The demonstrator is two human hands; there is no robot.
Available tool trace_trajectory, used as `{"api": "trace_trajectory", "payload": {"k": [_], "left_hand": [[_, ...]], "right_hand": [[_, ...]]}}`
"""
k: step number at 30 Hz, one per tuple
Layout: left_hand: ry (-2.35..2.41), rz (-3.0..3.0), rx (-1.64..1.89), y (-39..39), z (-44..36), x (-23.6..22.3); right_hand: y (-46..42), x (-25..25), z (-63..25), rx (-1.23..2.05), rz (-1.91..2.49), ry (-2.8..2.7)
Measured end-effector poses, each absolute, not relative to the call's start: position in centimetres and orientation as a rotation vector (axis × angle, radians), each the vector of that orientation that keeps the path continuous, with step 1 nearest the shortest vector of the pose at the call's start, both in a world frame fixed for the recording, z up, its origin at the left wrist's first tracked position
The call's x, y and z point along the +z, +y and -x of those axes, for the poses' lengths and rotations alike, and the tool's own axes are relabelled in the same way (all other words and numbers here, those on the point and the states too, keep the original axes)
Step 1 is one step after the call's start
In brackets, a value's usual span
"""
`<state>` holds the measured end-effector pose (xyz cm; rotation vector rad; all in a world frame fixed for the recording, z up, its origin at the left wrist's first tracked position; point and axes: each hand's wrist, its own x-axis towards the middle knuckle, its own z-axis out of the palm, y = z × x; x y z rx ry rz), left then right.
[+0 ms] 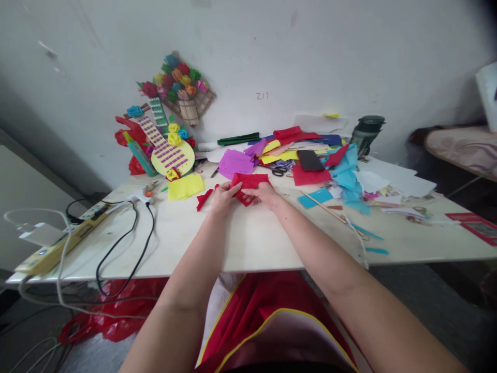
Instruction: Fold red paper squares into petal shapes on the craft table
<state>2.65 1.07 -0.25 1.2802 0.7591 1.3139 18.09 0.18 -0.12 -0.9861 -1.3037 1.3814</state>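
At the middle of a white table (256,243), the left hand (225,196) and right hand (264,195) are both pinching red paper (251,180), one at each side. Uneven pulling could be risking a tear or crooked crease in such thin-looking material. Its long axis is running left to right, its straight edge facing far, a folded part pointing near.

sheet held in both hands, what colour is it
The sheet is red, as the head view shows.
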Motion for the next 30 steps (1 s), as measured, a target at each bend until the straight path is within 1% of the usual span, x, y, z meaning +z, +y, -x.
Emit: {"api": "trace_trajectory", "payload": {"k": [7,20,27,30], "left_hand": [[0.683,-1.285,1.174,0.58,-3.07,0.02],[0.645,-1.304,1.153,0.49,-3.53,0.14],[0.780,-1.208,1.169,0.70,-3.09,0.09],[0.765,-1.203,1.148,0.49,-3.19,0.28]], "right_hand": [[0.25,-0.33,-17.91,1.262,0.995,-1.318],[-0.03,0.02,-17.41,1.271,1.069,-1.347],[-0.09,0.19,-17.64,1.345,1.076,-1.447],[-0.23,0.30,-17.46,1.309,1.115,-1.449]]}}
